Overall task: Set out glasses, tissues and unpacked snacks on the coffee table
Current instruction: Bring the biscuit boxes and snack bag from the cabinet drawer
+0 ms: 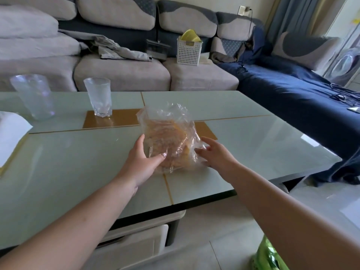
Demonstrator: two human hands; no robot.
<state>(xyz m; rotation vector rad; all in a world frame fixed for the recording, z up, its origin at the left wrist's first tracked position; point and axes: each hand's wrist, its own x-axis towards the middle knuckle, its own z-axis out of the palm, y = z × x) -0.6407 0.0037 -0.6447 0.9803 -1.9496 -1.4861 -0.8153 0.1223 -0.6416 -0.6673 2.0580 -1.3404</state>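
A clear plastic bag of orange-brown snacks (167, 137) stands on the glass coffee table (243, 145) near its middle. My left hand (142, 160) grips the bag's left side, thumb pressed against the front. My right hand (216, 154) touches the bag's right side with fingers spread; whether it grips is unclear. Two empty clear glasses stand at the back left: one (99, 96) on a gold inlay, another (33, 96) farther left. A white tissue (11, 131) lies at the table's left edge.
A grey and dark blue sofa runs behind and to the right of the table. On it sit a white perforated basket (188, 52) with yellow items, a dark container (156, 49) and grey clothing (116, 48). A green bag (268, 256) is at the bottom right.
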